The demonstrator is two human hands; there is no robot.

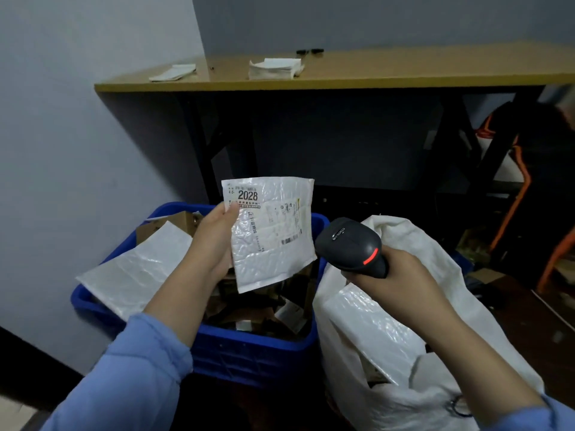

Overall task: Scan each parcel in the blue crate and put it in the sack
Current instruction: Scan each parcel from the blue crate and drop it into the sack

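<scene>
White padded parcel [270, 231] is pinched in your left hand [214, 237] above the blue crate [249, 346]; your right hand [395, 275] grasps the scanner [351, 244] beside the sack [435, 265].

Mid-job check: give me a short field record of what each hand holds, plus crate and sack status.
left hand: holds white bubble mailer, label facing the camera, above the crate
right hand: grips black barcode scanner, red light showing, nose toward the mailer
blue crate: parcels remain inside; another white mailer lies over its left rim
white sack: open, a bubble-wrapped parcel at its mouth
</scene>
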